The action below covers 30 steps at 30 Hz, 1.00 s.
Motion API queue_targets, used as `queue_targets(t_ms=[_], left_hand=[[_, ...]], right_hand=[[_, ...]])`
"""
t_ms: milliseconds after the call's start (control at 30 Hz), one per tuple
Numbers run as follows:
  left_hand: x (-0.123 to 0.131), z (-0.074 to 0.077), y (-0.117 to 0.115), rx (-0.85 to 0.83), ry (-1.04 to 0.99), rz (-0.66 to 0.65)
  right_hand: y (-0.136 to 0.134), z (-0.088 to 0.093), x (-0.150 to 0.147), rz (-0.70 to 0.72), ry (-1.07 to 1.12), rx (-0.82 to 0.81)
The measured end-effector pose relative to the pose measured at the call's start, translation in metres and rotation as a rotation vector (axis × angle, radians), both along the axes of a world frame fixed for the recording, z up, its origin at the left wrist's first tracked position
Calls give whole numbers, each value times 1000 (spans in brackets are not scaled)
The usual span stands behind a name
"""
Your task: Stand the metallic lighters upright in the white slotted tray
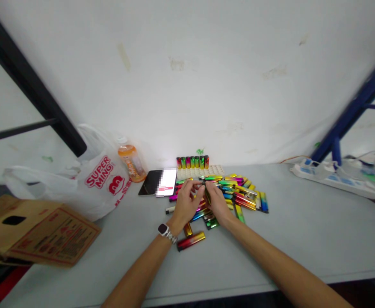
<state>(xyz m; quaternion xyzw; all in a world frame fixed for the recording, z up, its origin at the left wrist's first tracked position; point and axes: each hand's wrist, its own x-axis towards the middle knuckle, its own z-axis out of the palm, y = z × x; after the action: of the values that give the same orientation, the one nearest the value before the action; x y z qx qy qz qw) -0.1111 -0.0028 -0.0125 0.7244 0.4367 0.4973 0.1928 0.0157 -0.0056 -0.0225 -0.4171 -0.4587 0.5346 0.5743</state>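
Both hands meet over a pile of shiny coloured lighters (pixel 245 200) on the grey table. My right hand (pixel 217 201) is closed round a dark and yellowish lighter (pixel 207 196), which shows between the two hands. My left hand (pixel 189 201), with a watch on its wrist, has its fingers curled against the same spot; what its fingertips hold is too small to make out. Behind the pile, several lighters (pixel 193 162) stand upright in a row on a white perforated tray (pixel 217 171). A red and gold lighter (pixel 191 241) lies nearest the front.
Left of the pile lie a black device (pixel 150 183) and a bright-screened phone (pixel 167 183). Farther left are an orange bottle (pixel 131 162), a white plastic bag (pixel 97 184) and a cardboard box (pixel 52 235). White power strips (pixel 331 177) lie at the right.
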Motion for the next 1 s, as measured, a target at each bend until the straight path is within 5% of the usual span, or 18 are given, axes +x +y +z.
queue_targets(t_ms=[267, 467, 733, 1000], left_hand=[[-4, -6, 13, -108, -147, -17], [-23, 16, 21, -303, -253, -114], [-80, 58, 90, -55, 259, 49], [-88, 50, 144, -9, 465, -22]], right_hand=[[-1, -3, 2, 11, -167, 158], [1, -4, 4, 59, -204, 263], [5, -7, 9, -4, -269, 231], [-3, 1, 7, 73, -335, 211]])
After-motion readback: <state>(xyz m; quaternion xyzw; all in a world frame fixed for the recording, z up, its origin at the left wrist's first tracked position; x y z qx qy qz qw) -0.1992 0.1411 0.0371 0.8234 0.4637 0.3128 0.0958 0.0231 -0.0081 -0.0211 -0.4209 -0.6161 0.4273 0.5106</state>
